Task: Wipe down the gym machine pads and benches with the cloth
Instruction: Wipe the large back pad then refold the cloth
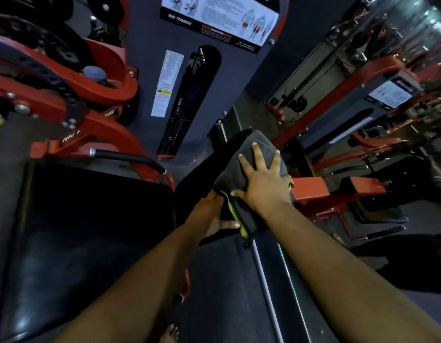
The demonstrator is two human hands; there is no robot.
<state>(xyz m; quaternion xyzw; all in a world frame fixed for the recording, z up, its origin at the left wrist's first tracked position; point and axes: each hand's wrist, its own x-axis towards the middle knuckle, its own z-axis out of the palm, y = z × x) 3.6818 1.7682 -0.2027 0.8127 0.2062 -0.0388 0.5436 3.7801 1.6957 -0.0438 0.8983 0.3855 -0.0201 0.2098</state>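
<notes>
From the head view we press our right hand (262, 181), fingers spread flat, on the grey cloth (241, 167) draped over a narrow black pad (202, 174). Our left hand (213, 215) holds the pad's near end from below, its grip partly hidden. A wide black seat pad (90, 219) lies to the left.

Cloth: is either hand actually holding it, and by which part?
The right hand presses flat on the grey cloth, fingers spread. The left hand holds its near, yellow-trimmed edge against the black pad.
</notes>
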